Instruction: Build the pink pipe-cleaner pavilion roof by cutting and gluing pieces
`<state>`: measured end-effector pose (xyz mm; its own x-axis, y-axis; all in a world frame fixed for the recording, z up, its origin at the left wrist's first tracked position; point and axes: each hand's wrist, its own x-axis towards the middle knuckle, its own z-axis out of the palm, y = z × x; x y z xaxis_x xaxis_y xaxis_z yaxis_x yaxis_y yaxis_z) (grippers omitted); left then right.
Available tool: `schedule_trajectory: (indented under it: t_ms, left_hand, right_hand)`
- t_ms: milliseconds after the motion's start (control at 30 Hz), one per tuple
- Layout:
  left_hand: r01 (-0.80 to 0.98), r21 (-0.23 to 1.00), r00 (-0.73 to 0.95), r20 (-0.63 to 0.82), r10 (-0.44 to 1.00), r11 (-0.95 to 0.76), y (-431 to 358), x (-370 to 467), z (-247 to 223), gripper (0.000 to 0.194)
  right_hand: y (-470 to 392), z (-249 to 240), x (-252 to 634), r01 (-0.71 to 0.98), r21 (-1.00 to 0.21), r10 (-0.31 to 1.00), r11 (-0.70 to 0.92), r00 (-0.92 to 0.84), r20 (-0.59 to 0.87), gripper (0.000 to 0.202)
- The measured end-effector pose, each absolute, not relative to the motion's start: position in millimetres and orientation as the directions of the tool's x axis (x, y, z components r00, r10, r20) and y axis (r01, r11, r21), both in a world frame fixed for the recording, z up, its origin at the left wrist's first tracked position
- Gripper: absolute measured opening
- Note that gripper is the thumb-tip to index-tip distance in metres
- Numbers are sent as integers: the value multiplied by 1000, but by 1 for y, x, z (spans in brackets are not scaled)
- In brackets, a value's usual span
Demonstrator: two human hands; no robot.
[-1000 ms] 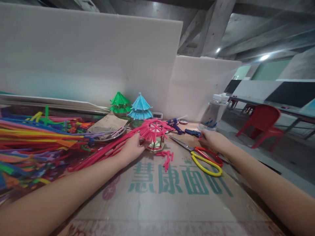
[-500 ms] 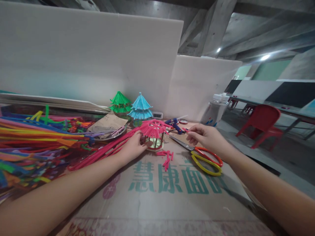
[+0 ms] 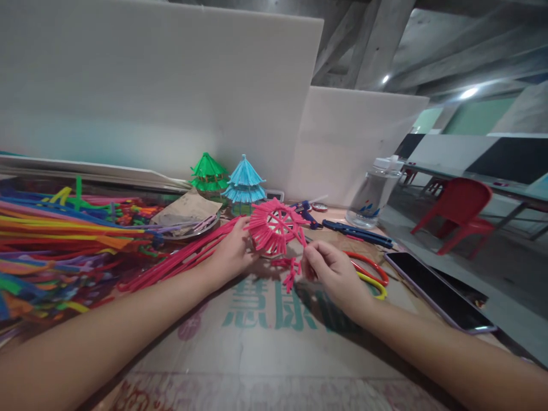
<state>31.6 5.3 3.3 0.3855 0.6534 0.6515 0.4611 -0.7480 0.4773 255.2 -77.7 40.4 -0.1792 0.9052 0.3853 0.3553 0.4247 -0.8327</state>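
Observation:
A pink pavilion-like model (image 3: pixel 278 226), roofed with pipe-cleaner pieces, is tilted so its roof ring faces me. My left hand (image 3: pixel 235 248) grips its left side, with some fingertips hidden behind it. At the roof's right edge, my right hand (image 3: pixel 327 268) pinches a short pink piece (image 3: pixel 303 235). Short pink cut pieces (image 3: pixel 291 274) lie on the cardboard just below the model. Long pink pipe cleaners (image 3: pixel 171 264) stretch out behind my left forearm. Scissors (image 3: pixel 371 268) with orange and yellow handles are partly covered by my right hand.
Green (image 3: pixel 208 172) and blue (image 3: pixel 244 181) models stand behind. Colourful pipe cleaners (image 3: pixel 64 240) fill the left side. A glue gun (image 3: pixel 309 217), blue-handled tool (image 3: pixel 359 233), clear jar (image 3: pixel 370 194) and phone (image 3: pixel 439 291) are toward the right.
My right hand has moved left and down to the roof's edge with the pink piece, now covering part of the scissors. The model has been tilted toward me in my left hand.

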Motion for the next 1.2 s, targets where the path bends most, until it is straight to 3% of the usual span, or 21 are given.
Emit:
schedule_trajectory:
  t_ms: [167,700,967,1067,1200]
  left_hand:
    - [462,448,417,652,634,-765,4,32,7,38]
    - [495,371,435,677,593,-786,0,30,6,40]
    - [494,355,459,669,584,-794,-3,29,11,38]
    - [503,364,455,659,599,-783,-2,29,9,39]
    - [519,368,451,648,614,-771,0,28,7,39]
  right_hand:
    - [-80,28,254,477,-743,883,469,-220,416,37]
    - [-76,27,248,495,-762,908,418,-242,341,38]
    - [-79,32,246,540,-713,895,447,-271,355,35]
    - [-80,34,245,520,-742,906,424,-258,336,37]
    - [-78,33,242,323,-912,949,254,-264,171,38]
